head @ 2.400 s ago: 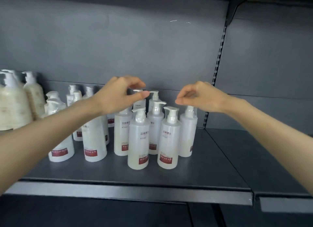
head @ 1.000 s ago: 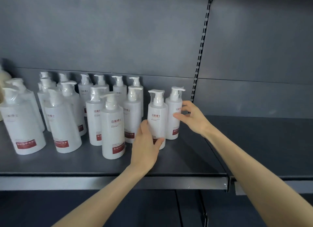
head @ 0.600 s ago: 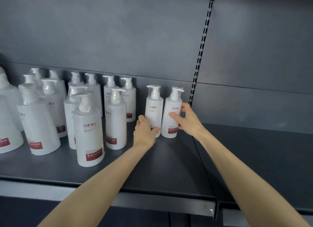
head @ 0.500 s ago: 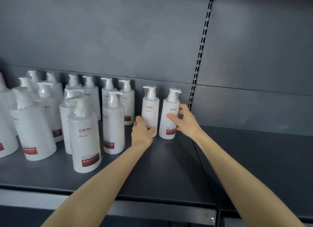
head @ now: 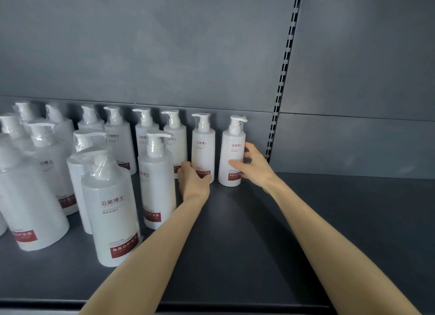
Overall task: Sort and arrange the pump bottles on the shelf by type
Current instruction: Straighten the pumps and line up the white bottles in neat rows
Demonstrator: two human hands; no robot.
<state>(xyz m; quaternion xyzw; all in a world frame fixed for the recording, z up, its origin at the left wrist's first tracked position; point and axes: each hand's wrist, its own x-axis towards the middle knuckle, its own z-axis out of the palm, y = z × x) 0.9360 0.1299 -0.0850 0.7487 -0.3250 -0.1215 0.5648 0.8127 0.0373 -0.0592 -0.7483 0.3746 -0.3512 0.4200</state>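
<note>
The right grip [head: 253, 167] holds the end bottle [head: 231, 150] low on its body, thumb across the front; the left grip [head: 194, 180] clasps the base of the neighbouring bottle [head: 203, 145]. Each bottle stands upright just beyond its grip, near the back panel [head: 164, 56], a gap between them. The dark shelf [head: 235, 244] extends right past the slotted upright [head: 280, 91]. Other bottles [head: 110, 208] crowd to the left.

Left forearm [head: 153, 244] and right forearm [head: 317, 232] showing bare along whole visible length; left hand [head: 194, 181], right hand [head: 254, 168] showing bare too, fingers slim.
</note>
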